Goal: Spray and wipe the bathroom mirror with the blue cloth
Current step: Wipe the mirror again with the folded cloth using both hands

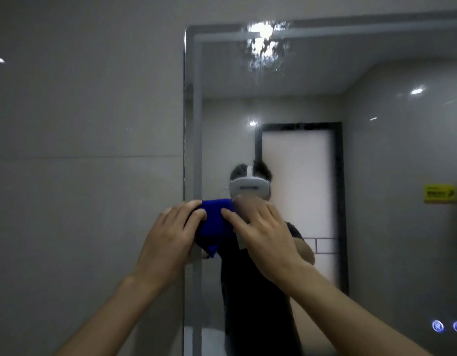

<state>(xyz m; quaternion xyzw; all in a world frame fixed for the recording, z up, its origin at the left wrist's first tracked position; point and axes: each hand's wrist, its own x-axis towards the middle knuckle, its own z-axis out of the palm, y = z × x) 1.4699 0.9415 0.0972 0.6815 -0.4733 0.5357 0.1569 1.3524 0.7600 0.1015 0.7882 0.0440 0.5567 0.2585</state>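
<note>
**Both hands on the blue cloth at the mirror's left edge**

Two bare forearms reached up from the bottom of the view toward the glass. At their ends, the left hand (172, 233) and the right hand (260, 232) met on the blue cloth (214, 226), which was bunched between them and held up against the mirror (376, 163) close to its left edge. The left hand's fingers curled over the cloth's upper left corner, thumb tip pressed on the fabric. The right hand lay on the cloth's right side with its fingers spread and fairly straight, thumb tip touching the fabric; whether it gripped the cloth or only pressed it could not be told. A loose point of cloth hung down below the hands.

High on the glass, a patch of wet droplets (267, 44) caught the ceiling light. The mirror reflected a person in a dark shirt wearing a white headset (249, 188), a pale door with a dark frame (299, 201) behind them, and a yellow sign (440, 194) on the far wall. Two small glowing round buttons (448, 326) sat in the mirror's lower right corner. Grey wall tiles (81, 150) filled the area to the left of the mirror.
</note>
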